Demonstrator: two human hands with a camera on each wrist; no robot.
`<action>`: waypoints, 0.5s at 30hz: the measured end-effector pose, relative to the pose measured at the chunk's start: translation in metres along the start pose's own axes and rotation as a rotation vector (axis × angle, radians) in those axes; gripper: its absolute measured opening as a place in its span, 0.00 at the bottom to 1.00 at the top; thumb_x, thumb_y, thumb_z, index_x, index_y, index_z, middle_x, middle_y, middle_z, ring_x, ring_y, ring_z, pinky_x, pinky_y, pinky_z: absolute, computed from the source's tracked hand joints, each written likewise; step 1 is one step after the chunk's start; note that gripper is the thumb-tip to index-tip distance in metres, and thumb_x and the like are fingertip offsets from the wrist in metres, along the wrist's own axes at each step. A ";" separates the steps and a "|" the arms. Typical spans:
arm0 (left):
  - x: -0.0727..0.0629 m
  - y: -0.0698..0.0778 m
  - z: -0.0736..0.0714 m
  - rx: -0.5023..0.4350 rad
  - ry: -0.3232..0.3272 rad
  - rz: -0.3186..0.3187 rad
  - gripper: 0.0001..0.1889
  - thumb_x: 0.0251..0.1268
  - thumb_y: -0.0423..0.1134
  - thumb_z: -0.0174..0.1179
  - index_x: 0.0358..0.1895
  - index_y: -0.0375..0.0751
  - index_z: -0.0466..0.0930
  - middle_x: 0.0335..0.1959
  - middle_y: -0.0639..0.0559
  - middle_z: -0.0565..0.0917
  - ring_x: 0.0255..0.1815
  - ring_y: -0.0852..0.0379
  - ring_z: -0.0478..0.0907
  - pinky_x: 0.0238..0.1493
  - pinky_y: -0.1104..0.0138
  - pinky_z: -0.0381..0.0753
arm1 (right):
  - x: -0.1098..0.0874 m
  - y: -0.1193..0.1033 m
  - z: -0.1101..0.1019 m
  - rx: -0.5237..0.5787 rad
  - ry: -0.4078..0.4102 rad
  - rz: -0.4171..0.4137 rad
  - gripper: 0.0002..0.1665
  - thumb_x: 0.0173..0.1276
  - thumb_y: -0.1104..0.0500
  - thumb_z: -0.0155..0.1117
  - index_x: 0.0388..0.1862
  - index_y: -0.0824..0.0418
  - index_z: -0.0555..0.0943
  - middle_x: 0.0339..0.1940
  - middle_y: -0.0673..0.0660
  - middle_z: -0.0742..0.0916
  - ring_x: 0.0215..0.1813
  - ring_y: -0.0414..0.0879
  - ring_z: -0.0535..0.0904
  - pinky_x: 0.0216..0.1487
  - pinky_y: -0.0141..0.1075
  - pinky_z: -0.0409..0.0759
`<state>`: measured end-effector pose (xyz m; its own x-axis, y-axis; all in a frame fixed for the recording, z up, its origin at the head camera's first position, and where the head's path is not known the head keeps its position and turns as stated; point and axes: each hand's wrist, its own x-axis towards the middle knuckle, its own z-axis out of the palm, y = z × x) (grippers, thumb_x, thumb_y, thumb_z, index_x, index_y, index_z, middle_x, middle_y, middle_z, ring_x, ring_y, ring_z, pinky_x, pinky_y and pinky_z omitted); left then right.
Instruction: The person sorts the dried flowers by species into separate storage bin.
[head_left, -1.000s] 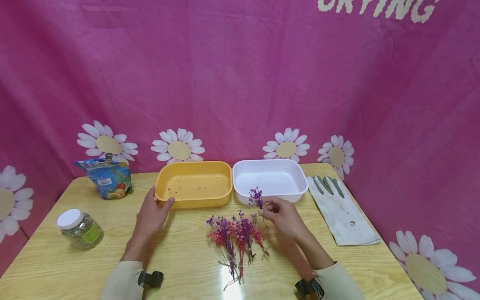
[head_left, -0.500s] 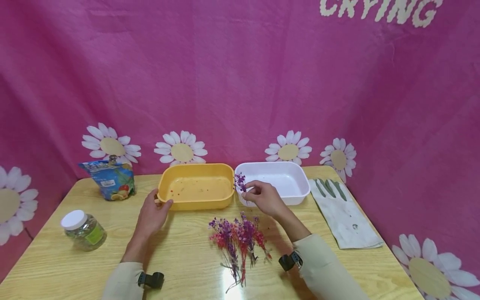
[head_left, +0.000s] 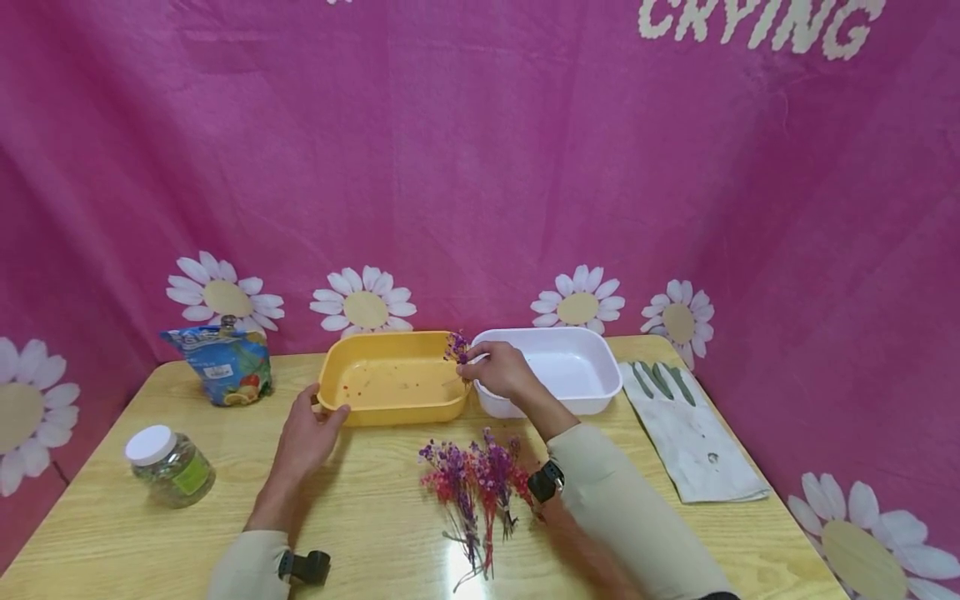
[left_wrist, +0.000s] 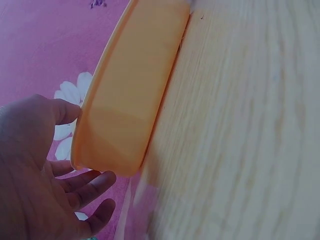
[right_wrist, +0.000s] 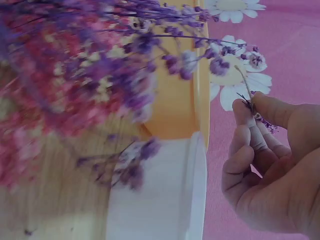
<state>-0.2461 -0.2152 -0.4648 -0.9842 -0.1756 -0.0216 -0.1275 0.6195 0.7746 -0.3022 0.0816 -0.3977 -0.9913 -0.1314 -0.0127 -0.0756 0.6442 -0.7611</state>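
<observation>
My right hand [head_left: 497, 371] pinches a small sprig of purple dried flowers [head_left: 456, 346] between thumb and fingertips. It hovers over the right end of the yellow tub [head_left: 408, 414], beside the white tub [head_left: 577, 406]. In the right wrist view the sprig's thin stem [right_wrist: 248, 95] pokes out of the pinch. At the yellow tub's left corner, my left hand [head_left: 306, 433] grips the rim; the left wrist view shows the thumb [left_wrist: 66, 111] against the rim and fingers around the end. Purple and red dried flowers [head_left: 480, 479] lie in a bunch on the table below both tubs.
A blue pouch [head_left: 228, 367] and a white-lidded jar [head_left: 171, 467] stand on the left. A folded pale cloth [head_left: 693, 450] with green finger-like shapes lies on the right. Behind the wooden table [head_left: 375, 517] hangs a pink curtain [head_left: 450, 167]. Small red and dark bits lie in the yellow tub.
My right hand has moved left and up with the purple sprig, from before the white tub to over the yellow tub's right end. The left hand stays at its corner.
</observation>
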 end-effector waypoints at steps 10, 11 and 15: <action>-0.002 0.001 0.001 -0.002 0.002 0.007 0.41 0.70 0.50 0.54 0.75 0.32 0.45 0.65 0.32 0.67 0.59 0.40 0.73 0.59 0.49 0.71 | 0.011 -0.010 0.008 -0.008 -0.016 0.056 0.13 0.61 0.52 0.69 0.43 0.55 0.84 0.31 0.51 0.90 0.36 0.44 0.81 0.35 0.31 0.74; -0.002 0.001 0.000 0.000 0.003 0.006 0.41 0.70 0.50 0.54 0.75 0.32 0.45 0.65 0.32 0.67 0.59 0.40 0.73 0.59 0.48 0.71 | 0.010 -0.010 0.009 -0.016 -0.016 0.050 0.12 0.62 0.52 0.68 0.43 0.55 0.84 0.31 0.51 0.89 0.35 0.43 0.80 0.34 0.31 0.74; -0.002 0.001 0.000 -0.001 0.006 0.000 0.41 0.70 0.51 0.54 0.75 0.33 0.45 0.64 0.32 0.68 0.59 0.41 0.73 0.60 0.48 0.71 | 0.007 -0.005 0.008 -0.034 -0.006 0.005 0.12 0.63 0.51 0.68 0.42 0.55 0.84 0.30 0.51 0.89 0.33 0.42 0.81 0.33 0.32 0.75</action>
<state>-0.2438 -0.2142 -0.4641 -0.9834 -0.1804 -0.0182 -0.1278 0.6187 0.7751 -0.3075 0.0713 -0.3987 -0.9910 -0.1324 -0.0208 -0.0741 0.6702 -0.7385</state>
